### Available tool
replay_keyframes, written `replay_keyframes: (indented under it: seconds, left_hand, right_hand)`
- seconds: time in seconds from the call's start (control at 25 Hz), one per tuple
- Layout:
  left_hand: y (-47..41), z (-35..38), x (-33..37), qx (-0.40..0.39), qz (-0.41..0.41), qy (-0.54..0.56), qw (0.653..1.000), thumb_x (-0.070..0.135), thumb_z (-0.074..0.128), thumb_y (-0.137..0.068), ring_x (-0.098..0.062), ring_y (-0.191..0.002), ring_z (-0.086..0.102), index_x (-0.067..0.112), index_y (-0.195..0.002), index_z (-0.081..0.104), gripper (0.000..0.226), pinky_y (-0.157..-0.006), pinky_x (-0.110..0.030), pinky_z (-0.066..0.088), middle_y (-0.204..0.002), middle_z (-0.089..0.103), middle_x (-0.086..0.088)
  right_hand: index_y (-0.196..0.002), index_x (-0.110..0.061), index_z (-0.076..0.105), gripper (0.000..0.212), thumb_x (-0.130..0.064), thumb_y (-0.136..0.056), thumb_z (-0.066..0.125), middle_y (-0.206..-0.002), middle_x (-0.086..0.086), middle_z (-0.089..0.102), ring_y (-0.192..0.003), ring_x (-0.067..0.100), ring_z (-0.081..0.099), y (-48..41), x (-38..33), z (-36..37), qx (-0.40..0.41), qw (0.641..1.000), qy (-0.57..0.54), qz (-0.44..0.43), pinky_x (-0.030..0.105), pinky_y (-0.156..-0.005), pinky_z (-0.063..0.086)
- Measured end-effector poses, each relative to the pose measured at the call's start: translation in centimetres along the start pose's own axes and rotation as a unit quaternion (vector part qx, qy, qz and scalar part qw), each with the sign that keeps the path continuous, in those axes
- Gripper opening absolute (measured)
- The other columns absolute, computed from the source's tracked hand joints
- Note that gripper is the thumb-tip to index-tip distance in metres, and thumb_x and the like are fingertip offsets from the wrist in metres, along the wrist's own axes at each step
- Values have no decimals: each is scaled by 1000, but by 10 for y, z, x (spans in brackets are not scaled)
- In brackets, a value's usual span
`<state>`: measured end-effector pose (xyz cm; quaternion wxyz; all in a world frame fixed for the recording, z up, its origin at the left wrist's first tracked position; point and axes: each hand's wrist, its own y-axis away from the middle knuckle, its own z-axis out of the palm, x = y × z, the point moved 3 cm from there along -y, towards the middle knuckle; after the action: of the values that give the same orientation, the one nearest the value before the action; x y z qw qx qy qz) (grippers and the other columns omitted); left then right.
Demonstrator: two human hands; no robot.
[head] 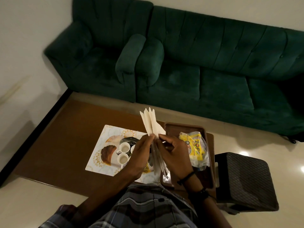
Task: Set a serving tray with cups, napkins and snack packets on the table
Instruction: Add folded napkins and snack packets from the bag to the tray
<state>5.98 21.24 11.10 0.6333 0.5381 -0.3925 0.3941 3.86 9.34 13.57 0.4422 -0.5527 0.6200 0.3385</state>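
The napkins (152, 124) are white paper, folded into long narrow strips and gathered into a bundle that fans out at the top into about 4 pointed tips; below the fingers the strips hang down together toward the person's body. The bundle is held up in the air above the brown table (69, 129), over the gap between the placemat (98, 155) and the serving tray (185, 127).

The left hand (139, 153) pinches the bundle from the left, thumb and fingertips closed on the paper about halfway along its length. The right hand (174, 152) meets it from the right, its thumb and forefinger also pressed onto the strips, the other fingers curled loosely behind. Both hands grip the same bundle, nearly touching each other. Dark bands circle the right wrist.

The dark brown serving tray sits on the table to the right of the hands, with a yellow snack packet (195, 148) in clear wrapping lying inside it. On the patterned placemat to the left, 2 white cups (123, 153) stand close together, with part of another white piece showing beside the left hand. A dark woven stool (246, 180) stands right of the table, and a green sofa (197, 63) lies beyond
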Motion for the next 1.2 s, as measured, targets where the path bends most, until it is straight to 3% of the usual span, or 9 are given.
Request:
replay_keyframes:
  seconds: [0.24,0.36,0.44,0.6,0.72,0.84,0.96,1.08,1.2]
  left_hand:
    - [0,0,1,-1,1,-5,1000,37,48,-96,-14,-94,69,32,-86,72,26,-87,-33,53,-92,75,5]
    - [2,3,2,-24,24,-19,999,40,55,-91,-4,-91,69,41,-86,72,18,-77,-19,54,-92,75,13]
    - [2,3,0,-17,29,-24,999,32,55,-93,-3,-90,68,37,-84,72,20,-72,-13,53,-88,75,14]
    - [1,-1,-2,25,5,-20,999,29,53,-95,3,-76,67,29,-80,68,21,-72,-18,51,-75,72,20]
    - [-1,-5,-3,66,0,-14,998,34,54,-93,3,-74,64,29,-80,63,17,-65,-16,46,-73,69,21]
    - [-1,-4,-2,75,-2,-6,997,36,54,-93,3,-74,64,31,-82,61,15,-58,-9,45,-75,66,23]
    - [-2,-5,-4,78,-12,4,997,35,53,-94,-5,-87,63,32,-83,60,13,-72,-20,49,-87,65,18]
    - [-2,-6,-5,75,-22,7,997,33,54,-94,-19,-97,63,30,-84,62,14,-87,-36,50,-95,67,6]
    - [-3,-4,-8,53,-17,-14,998,34,55,-93,-20,-92,68,30,-78,70,21,-83,-35,55,-89,73,3]
  right_hand:
    - [-85,-46,71,37,-9,-88,65,-82,-18,75,-82,4,72,-4,2,-6,3,998,-62,26,23,-74,58]
    - [-100,-30,73,23,-12,-87,66,-92,-11,75,-83,4,71,-3,4,-4,5,999,-43,21,26,-74,60]
    - [-112,-22,68,28,-17,-84,70,-93,-9,72,-78,2,69,0,3,-3,9,1000,3,4,20,-69,59]
    - [-122,-21,54,40,-14,-85,66,-96,-9,66,-76,-1,66,0,-1,-11,61,997,53,-11,19,-65,58]
    - [-120,-16,49,37,-7,-87,61,-100,-8,61,-77,-2,62,-3,-4,-28,178,981,77,-29,23,-62,58]
    - [-108,-11,64,27,2,-85,62,-104,8,64,-81,9,59,0,-13,-26,178,967,158,-94,21,-67,54]
    - [-103,-6,69,23,3,-83,65,-105,13,66,-89,8,54,0,-12,-28,193,959,189,-85,8,-73,41]
    - [-99,-6,70,17,-1,-82,69,-101,15,68,-85,9,54,-3,-8,-37,223,954,185,-76,16,-70,47]
    - [-95,-8,70,14,-2,-84,66,-101,12,67,-84,18,64,-1,-7,-23,145,969,178,-95,26,-71,54]
